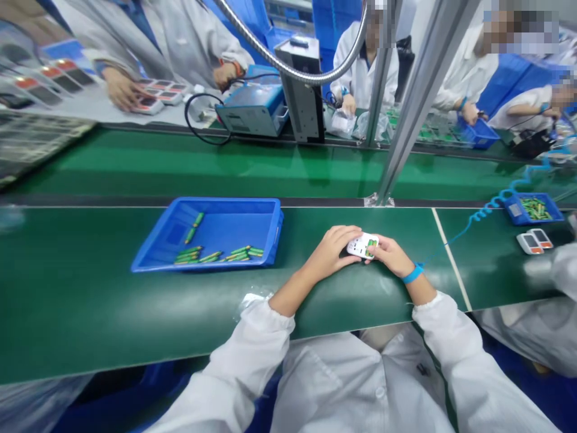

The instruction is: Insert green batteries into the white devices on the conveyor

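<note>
A small white device [359,245] is held between both hands above the green table. Its back faces up, and green batteries [372,246] show in an open compartment at its right end. My left hand [333,249] is closed around the device's left side, fingers over the far edge and thumb along the near edge. My right hand [391,254], with a blue wrist strap [413,273], grips the right end, its thumb at the batteries. To the left stands a blue tray [234,225] with several green batteries [210,255] lying loose in it.
A grey metal post [415,102] rises at the table's far edge. A coiled blue cord [496,198] runs right, near a smaller blue bin [534,207] of batteries and two white devices [535,241]. Clear plastic [252,302] lies by my left sleeve. Co-workers sit across the green belt [189,162].
</note>
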`<state>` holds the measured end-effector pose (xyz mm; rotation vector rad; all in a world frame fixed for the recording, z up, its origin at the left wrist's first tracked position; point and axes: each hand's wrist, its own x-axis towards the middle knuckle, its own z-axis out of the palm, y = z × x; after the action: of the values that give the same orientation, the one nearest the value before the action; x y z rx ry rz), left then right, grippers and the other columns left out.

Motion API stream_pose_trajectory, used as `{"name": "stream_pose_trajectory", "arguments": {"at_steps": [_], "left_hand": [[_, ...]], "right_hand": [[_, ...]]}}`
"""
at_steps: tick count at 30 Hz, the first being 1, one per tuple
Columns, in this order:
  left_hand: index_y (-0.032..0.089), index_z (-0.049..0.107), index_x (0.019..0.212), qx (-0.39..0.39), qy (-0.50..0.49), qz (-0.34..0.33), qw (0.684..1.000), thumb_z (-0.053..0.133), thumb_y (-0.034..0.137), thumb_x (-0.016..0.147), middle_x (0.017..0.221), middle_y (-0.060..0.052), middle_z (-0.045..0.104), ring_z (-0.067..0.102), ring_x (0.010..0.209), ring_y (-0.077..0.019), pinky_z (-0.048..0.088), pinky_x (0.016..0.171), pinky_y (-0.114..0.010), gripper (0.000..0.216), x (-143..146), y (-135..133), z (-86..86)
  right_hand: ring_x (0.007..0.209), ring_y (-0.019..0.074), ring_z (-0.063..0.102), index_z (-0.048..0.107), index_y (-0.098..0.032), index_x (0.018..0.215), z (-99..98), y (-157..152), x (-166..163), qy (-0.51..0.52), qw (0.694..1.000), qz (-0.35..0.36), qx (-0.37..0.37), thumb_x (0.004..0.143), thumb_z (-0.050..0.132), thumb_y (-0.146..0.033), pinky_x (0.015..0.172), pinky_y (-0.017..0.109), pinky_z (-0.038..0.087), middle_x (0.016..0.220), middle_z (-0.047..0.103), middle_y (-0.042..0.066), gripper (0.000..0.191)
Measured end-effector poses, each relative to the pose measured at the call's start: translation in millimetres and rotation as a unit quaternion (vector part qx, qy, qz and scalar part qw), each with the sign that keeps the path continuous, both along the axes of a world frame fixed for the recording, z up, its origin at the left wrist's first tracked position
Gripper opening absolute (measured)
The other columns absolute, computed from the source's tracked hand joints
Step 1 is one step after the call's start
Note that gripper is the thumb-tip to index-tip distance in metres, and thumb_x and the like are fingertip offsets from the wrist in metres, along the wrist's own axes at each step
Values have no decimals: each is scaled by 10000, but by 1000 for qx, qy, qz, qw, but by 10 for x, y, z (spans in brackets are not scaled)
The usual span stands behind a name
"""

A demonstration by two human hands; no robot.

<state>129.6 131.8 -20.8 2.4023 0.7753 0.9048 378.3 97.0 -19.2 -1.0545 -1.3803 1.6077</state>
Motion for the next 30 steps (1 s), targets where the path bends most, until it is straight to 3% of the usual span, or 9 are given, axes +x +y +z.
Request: {"name": "stream_pose_trajectory", "arguments": {"at_steps": [4, 9, 11, 14, 18, 20, 22, 27, 30], "left_hand": [[282, 452, 1666, -2, -3, -19, 1000, 835, 446, 995, 1678, -170, 541, 513, 1551, -353, 436, 1292, -586, 790, 41, -49, -7], [274, 402, 1704, -6, -23, -15, 1000, 731, 419, 1069, 1704, -169, 502, 490, 1584, -344, 435, 1320, -575, 730, 67, -23, -85], [249, 440, 1677, -11, -27, -9, 1000, 690, 398, 1091, 1653, -167, 561, 536, 1544, -333, 454, 1308, -566, 654, 102, -29, -82], [223, 528, 1605, -8, -22, -7, 1000, 636, 365, 1114, 1574, -154, 639, 601, 1477, -304, 492, 1278, -526, 522, 123, -130, 32], [239, 601, 1552, 28, 33, 20, 999, 619, 347, 1119, 1561, -102, 672, 623, 1450, -262, 498, 1268, -455, 446, -152, -223, 337], [277, 619, 1543, 27, 72, 90, 993, 591, 343, 1127, 1564, -67, 676, 608, 1470, -230, 468, 1294, -417, 422, -535, -188, 511], [249, 616, 1548, 13, 92, 172, 981, 549, 345, 1133, 1576, -100, 660, 584, 1499, -254, 438, 1314, -448, 431, -1081, -108, 663], [171, 742, 1333, -72, 160, 333, 927, 749, 474, 979, 1355, -195, 767, 703, 1314, -391, 511, 1211, -534, 466, -2559, 92, 861], [173, 712, 1380, -91, 147, 409, 896, 737, 522, 970, 1476, -202, 706, 632, 1419, -401, 449, 1266, -543, 539, -3060, -6, 839]], "right_hand": [[1032, 262, 798, 756, -202, 1444, -46, -173, 271, -202, 955, -167, 136, 984, 726, -551, 974, 440, 687, 1280, 840, 114, 578], [1592, 346, 510, 728, -178, 1504, 146, -415, 1359, -367, 831, -380, 176, 992, 591, -376, 1373, 582, 310, 1637, 630, 191, 566], [1600, 365, 507, 799, -182, 1404, 252, -522, 1736, -426, 788, -414, 160, 934, 584, -335, 1372, 590, 305, 1599, 655, 217, 539], [1554, 423, 559, 868, -257, 1283, 338, -650, 2047, -458, 772, -418, 142, 869, 617, -365, 1296, 632, 405, 1542, 692, 236, 496], [1638, 436, 433, 790, -432, 1435, 197, -588, 2144, -471, 741, -435, 200, 901, 588, -536, 1297, 717, 336, 1594, 671, 133, 580], [1645, 400, 412, 698, -527, 1521, 72, -472, 1979, -470, 730, -424, 258, 952, 567, -590, 1285, 685, 365, 1615, 654, 105, 587], [1642, 389, 414, 622, -541, 1589, -25, -367, 1584, -452, 759, -362, 298, 1000, 544, -582, 1285, 668, 386, 1622, 645, 123, 595], [1600, 373, 514, 521, -512, 1672, -133, -208, -149, -338, 879, -104, 319, 1072, 553, -451, 1309, 645, 444, 1664, 612, 92, 604], [1640, 380, 456, 476, -412, 1720, -177, -129, -1210, -256, 908, 0, 332, 1038, 653, -401, 1321, 652, 430, 1790, 434, 119, 704]]}}
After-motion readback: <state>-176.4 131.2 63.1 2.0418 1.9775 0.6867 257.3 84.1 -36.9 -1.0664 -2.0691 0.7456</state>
